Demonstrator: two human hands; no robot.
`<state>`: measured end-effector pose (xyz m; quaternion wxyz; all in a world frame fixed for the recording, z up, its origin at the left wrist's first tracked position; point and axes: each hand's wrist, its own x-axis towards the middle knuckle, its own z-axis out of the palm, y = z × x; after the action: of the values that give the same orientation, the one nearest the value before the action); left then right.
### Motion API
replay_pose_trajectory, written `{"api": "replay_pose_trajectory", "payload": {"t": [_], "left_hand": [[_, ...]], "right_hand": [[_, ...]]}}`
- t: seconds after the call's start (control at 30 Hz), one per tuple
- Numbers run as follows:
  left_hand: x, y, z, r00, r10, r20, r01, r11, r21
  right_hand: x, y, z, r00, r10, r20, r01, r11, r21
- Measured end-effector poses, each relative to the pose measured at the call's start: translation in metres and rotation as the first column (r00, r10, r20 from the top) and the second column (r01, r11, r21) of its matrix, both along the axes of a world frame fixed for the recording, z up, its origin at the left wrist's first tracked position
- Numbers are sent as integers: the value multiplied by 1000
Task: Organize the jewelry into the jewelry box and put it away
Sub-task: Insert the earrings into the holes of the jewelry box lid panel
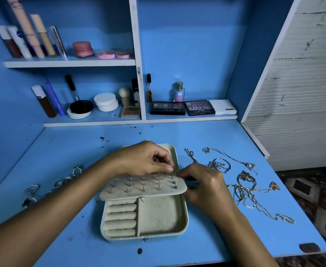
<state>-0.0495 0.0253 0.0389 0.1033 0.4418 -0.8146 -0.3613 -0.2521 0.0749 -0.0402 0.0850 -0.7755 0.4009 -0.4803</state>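
An open pale jewelry box lies on the blue desk, with ring rolls on its left and a bare compartment on its right. Its earring panel is folded over the middle and carries rows of studs. My left hand hovers over the panel's far right corner, thumb and fingers pinching something tiny that I cannot make out. My right hand grips the panel's right edge. Several rings lie left of the box. A tangle of silver and gold necklaces lies to the right.
Small earrings are scattered on the desk behind the box. Shelves at the back hold cosmetics, eyeshadow palettes and a perfume bottle. A white slatted panel stands at the right. The desk's front edge is close.
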Motion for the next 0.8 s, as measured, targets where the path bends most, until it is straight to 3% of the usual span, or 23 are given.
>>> {"api": "replay_pose_trajectory", "payload": {"t": [0.8], "left_hand": [[-2, -6, 10, 987, -81, 135, 77, 996, 39]], "right_hand": [[0, 2, 1, 1000, 8, 20, -8, 1000, 23]]}}
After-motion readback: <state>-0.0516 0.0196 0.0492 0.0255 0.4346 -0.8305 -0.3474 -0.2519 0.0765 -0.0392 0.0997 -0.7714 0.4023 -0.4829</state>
